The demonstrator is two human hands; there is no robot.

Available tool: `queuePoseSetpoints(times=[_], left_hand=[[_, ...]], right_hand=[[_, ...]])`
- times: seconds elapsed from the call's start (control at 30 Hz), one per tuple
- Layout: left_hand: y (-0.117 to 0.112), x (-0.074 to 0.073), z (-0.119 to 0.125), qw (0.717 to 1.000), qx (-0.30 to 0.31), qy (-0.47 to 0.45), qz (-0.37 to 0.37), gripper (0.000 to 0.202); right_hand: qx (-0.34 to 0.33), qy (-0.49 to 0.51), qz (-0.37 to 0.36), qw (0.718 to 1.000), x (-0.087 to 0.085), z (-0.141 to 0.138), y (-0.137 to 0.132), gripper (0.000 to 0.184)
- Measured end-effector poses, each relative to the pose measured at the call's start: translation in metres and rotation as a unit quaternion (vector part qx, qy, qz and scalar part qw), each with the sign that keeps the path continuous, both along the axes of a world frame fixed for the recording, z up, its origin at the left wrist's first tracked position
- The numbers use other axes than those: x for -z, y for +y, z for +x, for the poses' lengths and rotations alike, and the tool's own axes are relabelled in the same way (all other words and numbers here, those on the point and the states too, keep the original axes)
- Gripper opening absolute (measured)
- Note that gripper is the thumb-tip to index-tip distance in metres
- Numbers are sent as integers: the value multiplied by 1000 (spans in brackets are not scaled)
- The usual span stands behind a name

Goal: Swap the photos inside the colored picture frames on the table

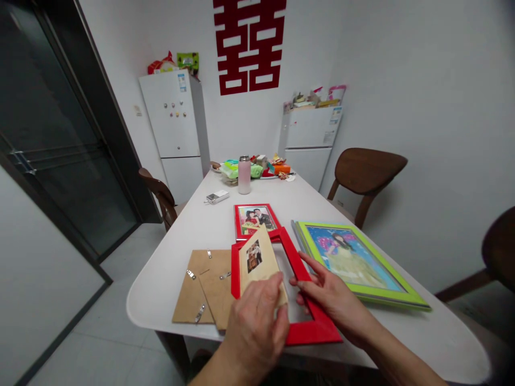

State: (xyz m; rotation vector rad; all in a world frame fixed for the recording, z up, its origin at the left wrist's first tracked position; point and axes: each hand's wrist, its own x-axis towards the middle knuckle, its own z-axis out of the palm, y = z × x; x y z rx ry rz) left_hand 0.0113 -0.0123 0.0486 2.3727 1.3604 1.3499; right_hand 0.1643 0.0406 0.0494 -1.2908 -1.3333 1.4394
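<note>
My left hand [257, 321] is closed on the lower edge of a cream card [265, 246] bearing a small printed photo. The card tilts over the opening of a red picture frame [314, 332]. My right hand [325, 292] grips the frame's right side, thumb on top and fingers reaching into the opening. Brown backing boards [189, 300] with metal hangers lie left of the frame, partly under it. Behind it lies a smaller red frame [237, 222] with a photo of a couple. To the right, a green frame [394, 273] holding a picture rests on other frames.
The white table [156, 289] has rounded near corners. Further back stand a pink bottle [244, 177] and a small white device [218, 197]. Bags and snacks [277, 167] crowd the far end. Brown chairs [368, 170] flank the table, with two white refrigerators [171, 118] behind.
</note>
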Motion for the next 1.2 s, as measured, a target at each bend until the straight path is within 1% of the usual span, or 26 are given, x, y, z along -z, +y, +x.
queuePoseSetpoints(times=[0.03, 0.1, 0.17, 0.2, 0.27, 0.33, 0.43, 0.5, 0.53, 0.6, 0.67, 0.7, 0.73, 0.77, 0.8, 0.83, 0.87, 0.9, 0.93, 0.97, 1.0, 1.03, 1.07, 1.13, 1.2], left_hand=[[-2, -3, -9, 999, -32, -30, 6, 45], [-6, -7, -31, 988, -107, -108, -26, 46], [-11, -5, -55, 963, -160, -196, -96, 46], [-13, -2, -66, 947, -169, -240, -134, 45], [-15, 8, -86, 916, -162, -308, -197, 45], [-17, 23, -100, 896, -152, -340, -241, 45], [-17, 45, -111, 887, -154, -331, -284, 43], [-17, 55, -115, 892, -159, -298, -301, 42], [-18, 57, -116, 897, -164, -273, -306, 41], [-19, 57, -118, 910, -176, -213, -310, 40], [-21, 52, -118, 920, -194, -141, -310, 40], [-21, 49, -118, 925, -207, -102, -302, 40], [-21, 46, -117, 930, -221, -65, -287, 40], [-21, 42, -115, 935, -232, -32, -265, 39], [-21, 40, -111, 942, -237, -4, -237, 39], [-20, 39, -105, 950, -233, 17, -207, 40], [-18, 39, -98, 958, -218, 33, -181, 42], [-17, 40, -90, 967, -193, 47, -162, 45], [-14, 42, -82, 973, -164, 61, -149, 49], [-11, 45, -74, 978, -137, 76, -140, 54], [-8, 48, -66, 980, -116, 92, -135, 58], [-4, 51, -60, 981, -102, 104, -130, 61], [0, 53, -56, 982, -98, 111, -121, 63], [8, 53, -51, 986, -100, 95, -87, 64], [13, 45, -51, 993, -101, 33, -46, 59]], right_hand=[[3, -43, 21, 999, 3, 2, 4, 77], [9, -154, 76, 985, 10, 5, 12, 69], [15, -276, 134, 952, 17, 8, 17, 61], [13, -328, 157, 931, 21, 9, 19, 58], [5, -405, 186, 895, 29, 11, 21, 55], [-5, -453, 204, 868, 37, 12, 22, 52], [-24, -502, 233, 832, 48, 12, 22, 45], [-41, -527, 243, 814, 52, 12, 22, 41], [-48, -539, 241, 806, 53, 11, 21, 38], [-60, -564, 230, 791, 50, 10, 19, 30], [-65, -583, 221, 779, 44, 8, 16, 25], [-61, -583, 229, 777, 41, 6, 15, 23], [-50, -572, 246, 781, 38, 4, 14, 24], [-36, -547, 268, 792, 35, 0, 14, 26], [-23, -509, 285, 812, 34, -6, 14, 31], [-17, -458, 291, 840, 35, -13, 15, 36], [-19, -397, 276, 875, 36, -23, 16, 42], [-32, -330, 236, 913, 39, -33, 18, 47], [-54, -256, 180, 948, 41, -45, 20, 51], [-78, -178, 113, 974, 43, -56, 22, 51], [-106, -103, 53, 988, 43, -67, 24, 49], [-124, -33, 14, 992, 41, -77, 24, 45], [-135, 24, -10, 991, 37, -85, 24, 41], [-133, 100, -5, 986, 23, -94, 22, 34], [-120, 134, 30, 983, 7, -96, 17, 35]])
